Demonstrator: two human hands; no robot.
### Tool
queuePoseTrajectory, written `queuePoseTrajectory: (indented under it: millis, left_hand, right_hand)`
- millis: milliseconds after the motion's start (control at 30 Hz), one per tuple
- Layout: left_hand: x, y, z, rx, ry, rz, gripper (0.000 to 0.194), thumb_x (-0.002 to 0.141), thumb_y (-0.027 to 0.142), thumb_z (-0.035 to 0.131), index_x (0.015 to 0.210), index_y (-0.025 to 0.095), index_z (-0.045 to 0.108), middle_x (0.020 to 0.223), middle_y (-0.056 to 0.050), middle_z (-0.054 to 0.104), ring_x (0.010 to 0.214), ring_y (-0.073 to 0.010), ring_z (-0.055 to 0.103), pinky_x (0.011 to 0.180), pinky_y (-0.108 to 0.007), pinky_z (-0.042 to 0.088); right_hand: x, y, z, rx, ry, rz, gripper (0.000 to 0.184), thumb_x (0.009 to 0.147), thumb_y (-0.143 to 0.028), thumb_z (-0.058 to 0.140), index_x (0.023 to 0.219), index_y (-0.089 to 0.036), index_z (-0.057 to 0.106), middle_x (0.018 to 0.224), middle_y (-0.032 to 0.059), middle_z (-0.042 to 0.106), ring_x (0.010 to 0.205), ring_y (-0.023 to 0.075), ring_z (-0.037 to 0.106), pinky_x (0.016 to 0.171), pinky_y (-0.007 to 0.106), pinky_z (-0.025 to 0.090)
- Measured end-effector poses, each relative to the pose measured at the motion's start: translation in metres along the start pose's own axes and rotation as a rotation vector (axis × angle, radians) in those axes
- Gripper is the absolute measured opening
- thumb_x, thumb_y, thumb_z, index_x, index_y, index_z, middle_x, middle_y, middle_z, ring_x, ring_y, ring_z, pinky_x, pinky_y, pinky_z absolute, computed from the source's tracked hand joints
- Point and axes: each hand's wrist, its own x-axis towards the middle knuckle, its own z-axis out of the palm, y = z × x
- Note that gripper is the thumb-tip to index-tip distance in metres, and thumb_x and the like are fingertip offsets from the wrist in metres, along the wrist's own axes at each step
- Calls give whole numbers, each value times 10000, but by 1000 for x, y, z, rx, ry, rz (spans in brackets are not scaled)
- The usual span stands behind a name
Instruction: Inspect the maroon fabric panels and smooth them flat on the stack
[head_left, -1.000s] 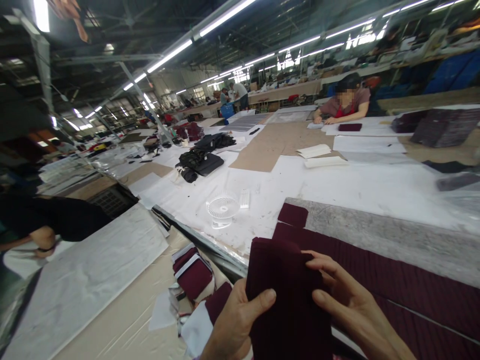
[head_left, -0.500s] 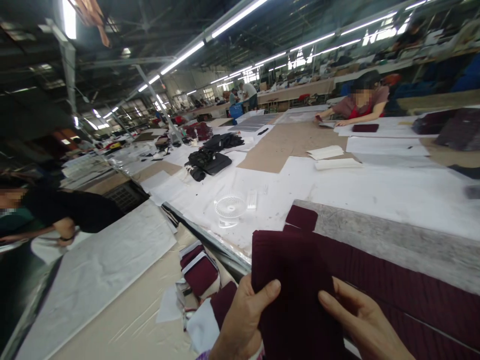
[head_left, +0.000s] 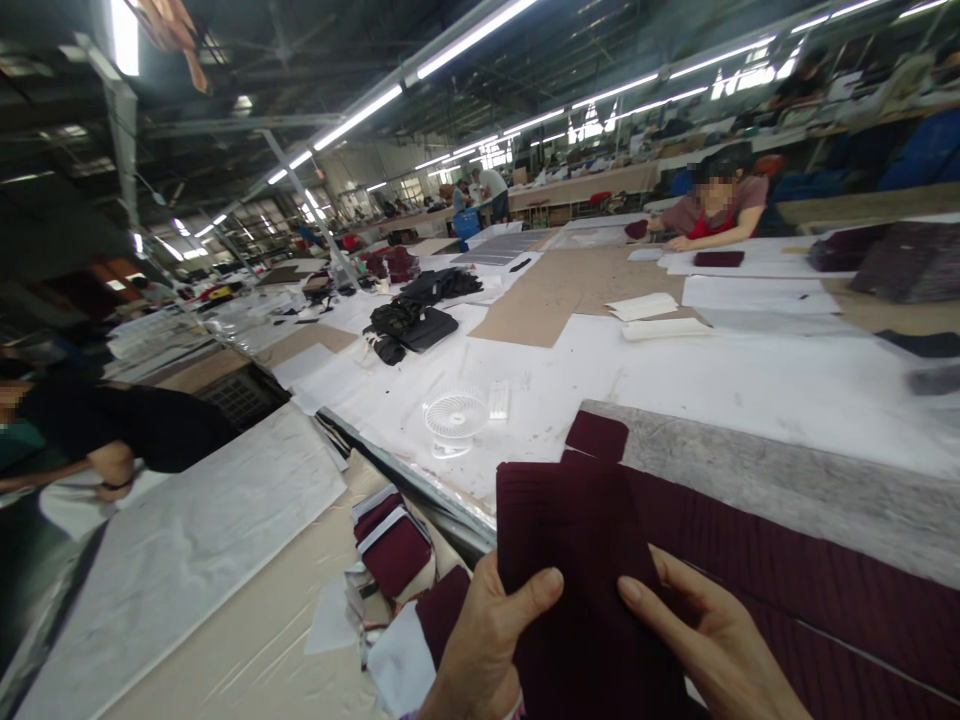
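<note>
Between my two hands is a dark maroon fabric panel (head_left: 574, 530), held upright toward me. My left hand (head_left: 491, 625) pinches its left edge, thumb on the front and fingers behind. On the other side my right hand (head_left: 694, 620) grips the right edge, its thumb pressed to the cloth; its fingers are partly hidden. Rows of maroon fabric pieces (head_left: 810, 560) lie overlapped on a grey cloth (head_left: 720, 450) at the right. One small maroon piece (head_left: 598, 435) sits just beyond the held panel.
A stack of maroon and white cut pieces (head_left: 394, 555) lies left of my hands on a beige surface. A white fan (head_left: 455, 415) and dark garments (head_left: 416, 315) are on the white-covered table. Co-workers are at the far right (head_left: 720, 210) and left (head_left: 112, 430).
My right thumb has slid slightly left over the panel. The whole view has shifted a little. The co-worker across the table now lifts a maroon piece.
</note>
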Motion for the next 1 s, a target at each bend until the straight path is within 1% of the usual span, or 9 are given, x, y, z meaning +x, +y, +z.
queuePoseTrajectory:
  millis: [233,367,467,533,633,700,800,867,1000]
  left_hand:
    - [1,-4,-2,10,54,2,429,712,148,712,1135,163,643,997,-97,742,1051,-277,640,993,-427,455]
    - [0,-3,-3,17,53,15,405,695,151,724,1095,160,665,988,-95,745,1043,-281,643,989,-432,456]
    - [1,-2,-3,29,28,16,379,675,173,745,1049,145,687,978,-103,746,1030,-289,647,987,-439,455]
    - [0,-1,-4,46,-6,-5,371,669,196,755,1030,130,695,962,-115,747,1010,-295,655,982,-441,456]
    - [-1,-2,-5,81,-34,-46,368,660,218,765,1009,122,703,941,-125,749,982,-299,666,963,-439,468]
    - [-1,-2,-5,90,-29,-52,364,661,220,764,1007,125,704,940,-124,750,978,-298,667,955,-436,473]
    - [-1,-1,-4,77,-4,-21,365,670,210,756,1023,136,700,946,-114,750,982,-291,666,958,-429,472]
    - [0,0,-3,62,16,12,370,675,199,749,1037,147,695,951,-104,750,993,-288,662,962,-426,470]
    - [1,2,-2,38,39,46,382,688,168,733,1067,154,681,944,-94,753,1009,-283,657,970,-429,466]
  right_hand:
    - [0,3,-1,-13,49,3,230,661,-412,767,679,-197,689,663,-24,654,643,157,583,574,224,483]
    - [2,6,-4,-29,2,39,265,679,-437,748,661,-188,660,639,-20,646,593,155,589,550,240,497]
    - [7,9,-11,-59,11,-51,277,697,-421,745,880,-231,659,886,27,698,820,214,656,729,298,548]
    - [12,11,-17,-138,50,-145,418,703,-418,742,1073,-271,613,1127,69,651,1050,262,605,873,355,517]
    - [16,13,-24,-260,62,-196,481,691,-458,735,1122,-286,607,1225,84,606,1168,301,530,953,411,466]
    - [17,13,-25,-259,42,-179,460,679,-475,738,1084,-288,627,1158,73,638,1103,295,571,910,399,495]
    - [13,9,-21,-102,-50,-77,419,699,-457,731,1069,-291,626,1060,59,683,943,262,647,791,368,554]
    - [10,5,-15,-6,-96,-17,354,717,-438,722,1019,-266,655,1030,61,707,905,256,665,790,374,556]
    - [5,1,-2,38,-46,49,325,710,-459,721,922,-213,719,906,52,745,821,251,679,782,371,551]
